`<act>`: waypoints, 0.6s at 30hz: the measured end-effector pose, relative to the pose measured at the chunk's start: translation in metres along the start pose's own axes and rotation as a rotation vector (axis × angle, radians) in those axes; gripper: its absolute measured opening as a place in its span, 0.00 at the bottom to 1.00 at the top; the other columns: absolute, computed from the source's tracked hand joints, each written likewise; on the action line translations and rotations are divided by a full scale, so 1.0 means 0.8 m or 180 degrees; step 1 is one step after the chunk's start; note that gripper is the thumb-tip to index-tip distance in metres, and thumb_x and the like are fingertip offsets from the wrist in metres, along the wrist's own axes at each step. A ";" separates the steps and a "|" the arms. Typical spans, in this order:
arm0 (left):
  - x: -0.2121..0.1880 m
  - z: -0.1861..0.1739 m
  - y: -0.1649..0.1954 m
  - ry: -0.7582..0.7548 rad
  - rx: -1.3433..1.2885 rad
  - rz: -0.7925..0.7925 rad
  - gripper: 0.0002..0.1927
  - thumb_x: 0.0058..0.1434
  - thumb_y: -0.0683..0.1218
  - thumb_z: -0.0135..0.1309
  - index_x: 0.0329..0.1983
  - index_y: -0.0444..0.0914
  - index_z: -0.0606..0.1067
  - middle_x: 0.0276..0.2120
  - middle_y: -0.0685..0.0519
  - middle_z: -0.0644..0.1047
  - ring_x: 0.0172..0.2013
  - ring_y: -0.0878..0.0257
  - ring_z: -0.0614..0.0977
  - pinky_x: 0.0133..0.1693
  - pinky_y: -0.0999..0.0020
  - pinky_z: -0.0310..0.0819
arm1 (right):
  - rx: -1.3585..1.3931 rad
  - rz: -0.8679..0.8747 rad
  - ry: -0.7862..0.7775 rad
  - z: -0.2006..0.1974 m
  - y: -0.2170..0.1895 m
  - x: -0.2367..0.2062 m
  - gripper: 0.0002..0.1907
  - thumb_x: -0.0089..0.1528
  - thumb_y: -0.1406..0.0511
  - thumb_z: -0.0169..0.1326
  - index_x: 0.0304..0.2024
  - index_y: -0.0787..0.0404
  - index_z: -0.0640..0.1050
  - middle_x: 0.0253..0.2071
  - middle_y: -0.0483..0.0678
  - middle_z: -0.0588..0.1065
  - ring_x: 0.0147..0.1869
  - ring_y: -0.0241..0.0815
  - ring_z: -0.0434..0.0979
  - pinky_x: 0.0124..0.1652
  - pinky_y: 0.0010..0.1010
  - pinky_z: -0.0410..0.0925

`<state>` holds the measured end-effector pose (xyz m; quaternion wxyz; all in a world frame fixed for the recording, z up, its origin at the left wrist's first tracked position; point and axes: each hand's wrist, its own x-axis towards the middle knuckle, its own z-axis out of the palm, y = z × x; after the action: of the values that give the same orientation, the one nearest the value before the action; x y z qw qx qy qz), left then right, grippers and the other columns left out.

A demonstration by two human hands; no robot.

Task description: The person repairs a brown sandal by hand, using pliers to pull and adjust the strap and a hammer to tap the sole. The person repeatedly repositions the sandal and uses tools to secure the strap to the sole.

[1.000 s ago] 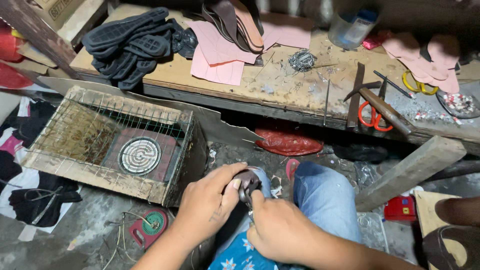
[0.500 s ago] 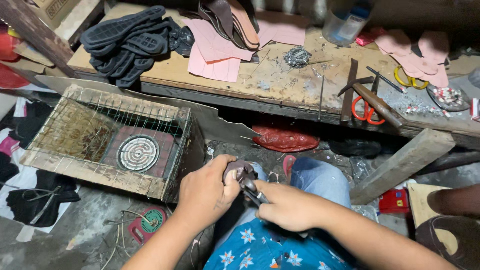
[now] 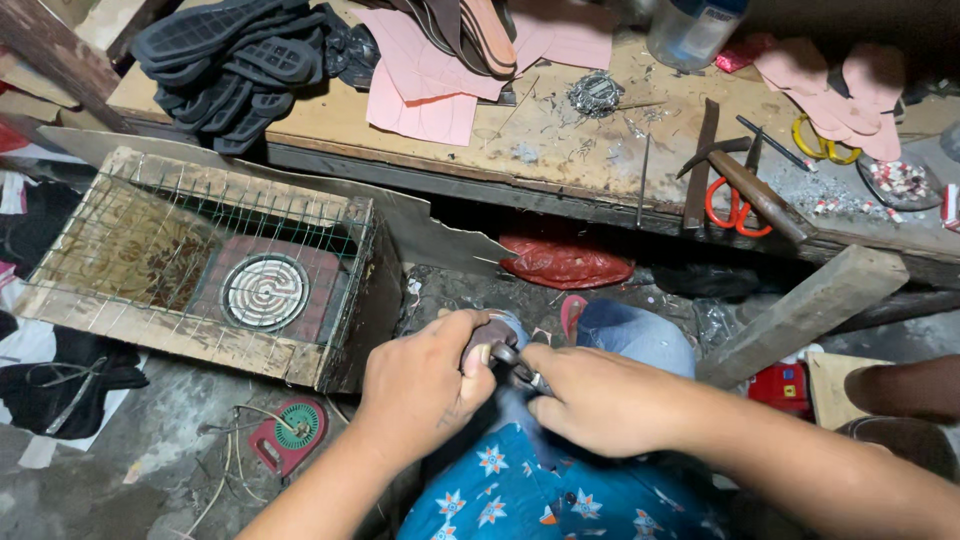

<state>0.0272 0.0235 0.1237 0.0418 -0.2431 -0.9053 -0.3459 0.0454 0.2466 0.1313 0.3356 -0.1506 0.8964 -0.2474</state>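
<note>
My left hand [image 3: 420, 385] grips a small dark rounded piece [image 3: 488, 334], likely part of a shoe, over my lap. My right hand [image 3: 595, 400] holds a small metal tool [image 3: 512, 362] pressed against that piece, its tip between my thumb and fingers. Both hands meet just above my knee in blue jeans [image 3: 630, 335] and a blue flowered cloth [image 3: 530, 490]. Most of the dark piece is hidden by my fingers.
A wooden box with wire mesh [image 3: 200, 265] holds a round coil heater [image 3: 264, 291] at left. The workbench [image 3: 560, 150] carries black soles [image 3: 220, 60], pink insole sheets [image 3: 430, 100], a hammer [image 3: 750, 185], orange scissors [image 3: 725, 205]. A wooden plank [image 3: 800, 315] leans at right.
My hands have shifted slightly right and closer together on the dark piece, and the tool has turned in my right hand. The camera view has dipped a little.
</note>
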 end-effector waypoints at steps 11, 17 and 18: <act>0.013 -0.016 -0.025 -0.0143 -0.0312 0.0006 0.15 0.64 0.49 0.48 0.51 0.43 0.76 0.40 0.45 0.82 0.37 0.43 0.83 0.37 0.52 0.77 | -0.0031 -0.0418 0.1574 0.085 -0.016 0.054 0.18 0.58 0.62 0.56 0.43 0.66 0.67 0.34 0.61 0.77 0.39 0.63 0.79 0.42 0.51 0.70; 0.004 -0.026 -0.015 -0.0395 -0.0536 -0.0536 0.15 0.63 0.50 0.49 0.51 0.43 0.77 0.41 0.46 0.82 0.41 0.45 0.83 0.41 0.53 0.77 | 0.0389 -0.0675 0.0360 0.053 -0.016 0.044 0.21 0.55 0.63 0.58 0.47 0.67 0.71 0.36 0.59 0.78 0.42 0.58 0.80 0.44 0.44 0.72; 0.004 -0.026 -0.014 -0.0426 -0.0523 -0.0748 0.15 0.62 0.51 0.49 0.49 0.44 0.78 0.39 0.46 0.83 0.40 0.45 0.84 0.41 0.54 0.77 | 0.0576 -0.0894 0.0350 0.050 -0.014 0.049 0.20 0.55 0.64 0.58 0.47 0.66 0.73 0.37 0.57 0.79 0.42 0.55 0.80 0.43 0.41 0.72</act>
<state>0.0169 0.0042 0.1330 -0.0795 -0.1606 -0.8969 -0.4043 0.0449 0.2067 0.0905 0.2604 -0.2298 0.8576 -0.3793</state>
